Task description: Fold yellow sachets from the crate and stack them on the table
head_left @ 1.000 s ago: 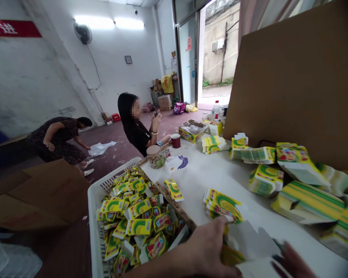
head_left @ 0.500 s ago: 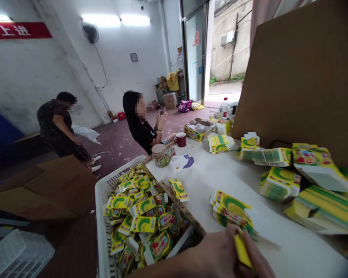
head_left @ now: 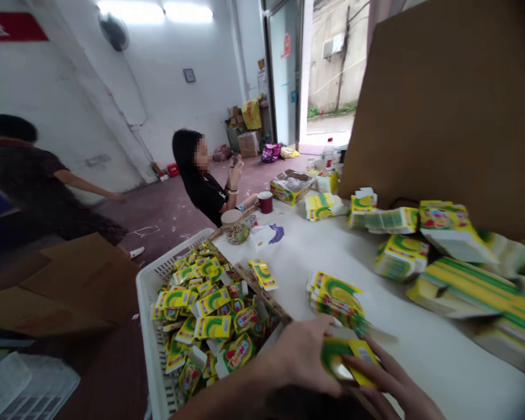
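Observation:
A small yellow and green box (head_left: 332, 352) is held between my two hands near the front edge of the table. My left hand (head_left: 300, 353) grips its left side, with the fingers closed around it. From the right, my right hand (head_left: 398, 379) presses its fingers on the printed face. Just beyond them lies a stack of flat printed cartons (head_left: 336, 294). One single carton (head_left: 263, 274) rests by the wooden table edge. To the left, a white plastic basket (head_left: 143, 303) is heaped with small packed boxes (head_left: 213, 327).
More carton stacks (head_left: 402, 252) lie on the right of the white table (head_left: 324, 248), before a large cardboard sheet (head_left: 441, 105). A glass jar (head_left: 235, 228) and a red mug (head_left: 265, 202) stand behind. One person (head_left: 201, 181) sits beyond; another (head_left: 35, 169) walks at left. A cardboard box (head_left: 65, 286) is on the floor.
The box in my hands has turned, so its broad printed face now shows instead of a narrow yellow side. The bent-over person at left has straightened and moved further left. The view has shifted slightly.

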The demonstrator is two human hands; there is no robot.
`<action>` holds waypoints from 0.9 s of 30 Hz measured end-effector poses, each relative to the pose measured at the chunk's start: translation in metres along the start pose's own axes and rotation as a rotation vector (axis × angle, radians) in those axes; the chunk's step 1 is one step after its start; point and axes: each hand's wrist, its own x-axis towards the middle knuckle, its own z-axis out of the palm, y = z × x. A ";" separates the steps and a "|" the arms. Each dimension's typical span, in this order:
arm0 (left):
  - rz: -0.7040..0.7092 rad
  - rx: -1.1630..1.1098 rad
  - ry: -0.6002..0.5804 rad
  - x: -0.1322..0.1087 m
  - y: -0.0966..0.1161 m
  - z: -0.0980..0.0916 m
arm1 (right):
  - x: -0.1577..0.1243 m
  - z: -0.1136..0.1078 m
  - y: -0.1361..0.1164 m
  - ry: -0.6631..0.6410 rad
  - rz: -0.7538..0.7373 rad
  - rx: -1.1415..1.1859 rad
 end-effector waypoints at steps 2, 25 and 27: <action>0.029 0.013 -0.009 0.001 0.004 -0.003 | 0.001 -0.011 -0.016 -0.099 0.084 0.043; 0.008 0.116 0.051 -0.017 -0.011 -0.019 | 0.034 0.013 -0.058 0.032 0.423 0.496; -0.096 0.214 0.104 -0.030 -0.032 -0.041 | 0.046 0.009 -0.046 0.081 0.447 0.317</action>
